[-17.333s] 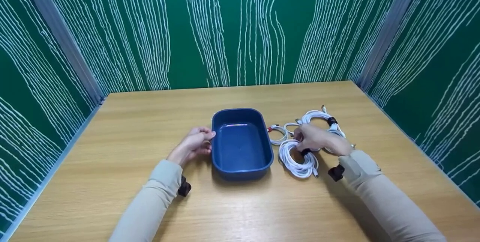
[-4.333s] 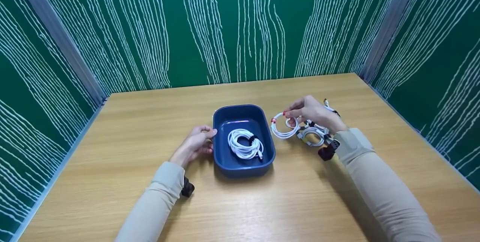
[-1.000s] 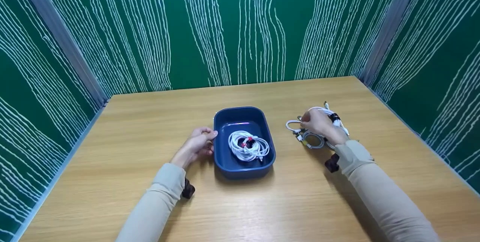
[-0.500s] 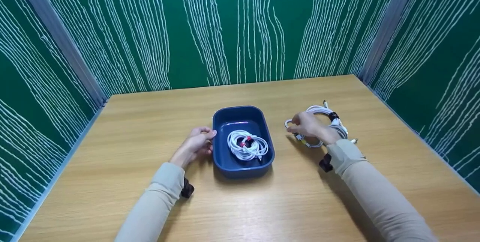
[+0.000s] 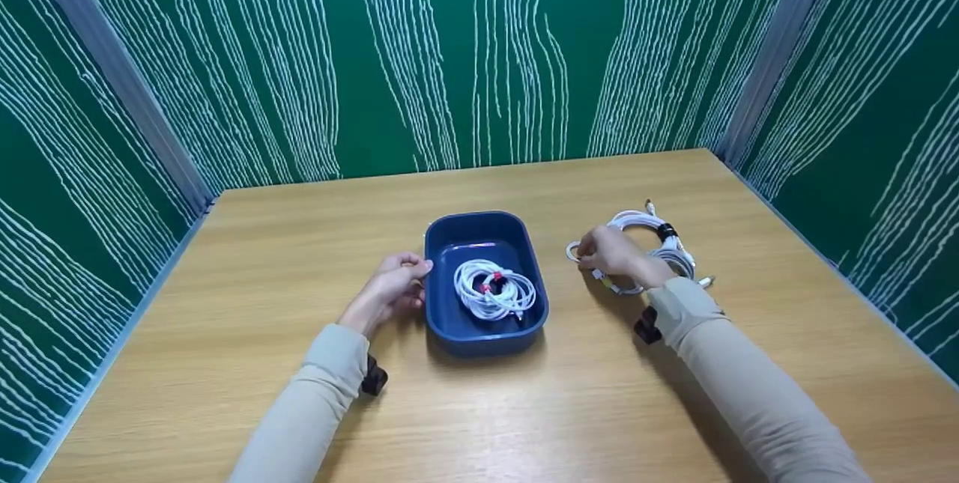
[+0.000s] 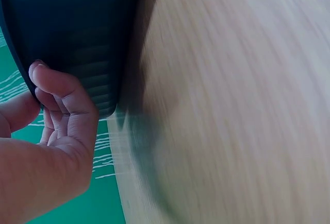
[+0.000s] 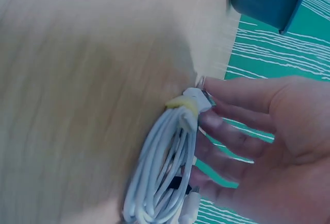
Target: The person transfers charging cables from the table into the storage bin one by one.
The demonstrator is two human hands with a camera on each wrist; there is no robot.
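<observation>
My left hand (image 5: 391, 284) pinches the left rim of a dark blue plastic bin (image 5: 440, 318), thumb over the edge and curled fingers against the outer wall, as the left wrist view shows. Inside the bin, coiled white cables (image 5: 479, 303) lie stacked, the top one with red ties. On the right, my right hand (image 5: 610, 251) is bent down with its fingertips at a small looped white cable (image 5: 572, 249), pinching it; the hand covers most of that cable. Right beside the fingers, a coiled white cable with a yellow tie (image 7: 160, 152) shows in the right wrist view.
Behind the right hand lie a larger white cable coil with a black strap (image 5: 665, 231) and a greyish coil (image 5: 680, 260), their plugs pointing outward. Green walls with white streaks (image 5: 517, 56) close off the wooden table (image 5: 300, 228) at the back and sides.
Two coiled white cables have gone into the bin, the red-tied one on top. Over the last second the right hand shifted left to the small loop. The left hand stays on the rim.
</observation>
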